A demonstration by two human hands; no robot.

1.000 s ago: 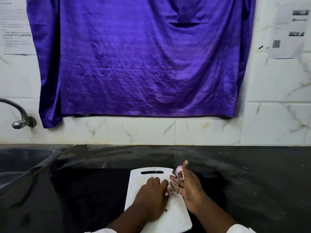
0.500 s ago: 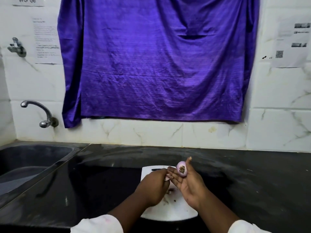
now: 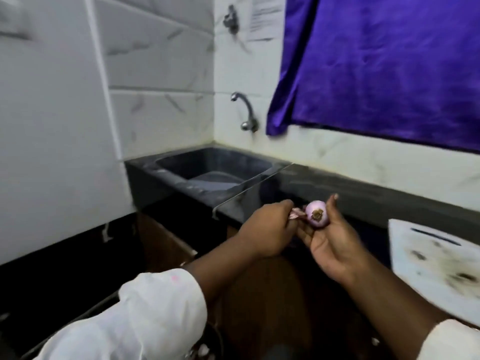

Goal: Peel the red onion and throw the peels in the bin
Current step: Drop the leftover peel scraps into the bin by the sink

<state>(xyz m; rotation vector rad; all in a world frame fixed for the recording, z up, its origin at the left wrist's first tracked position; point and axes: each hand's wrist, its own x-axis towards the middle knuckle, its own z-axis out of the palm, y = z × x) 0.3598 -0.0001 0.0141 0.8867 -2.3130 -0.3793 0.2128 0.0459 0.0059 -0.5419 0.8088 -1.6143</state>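
A small peeled purple onion (image 3: 316,213) with its brown root end facing me lies in my right hand (image 3: 327,237), held between thumb and fingers. My left hand (image 3: 267,229) is curled around a bunch of pinkish onion peels (image 3: 375,213) that stick out beside the onion. Both hands are lifted off the counter, in front of its left end. No bin is in view.
The white cutting board (image 3: 436,258), smeared with peel bits, lies on the black counter (image 3: 363,196) at the right. A dark sink (image 3: 215,170) with a tap (image 3: 245,113) sits in the corner. A purple cloth (image 3: 389,63) hangs on the tiled wall.
My view has swung to the left, away from the board. Both hands lifted off the cutting board, the left one having gathered the peels, the right keeping the onion.
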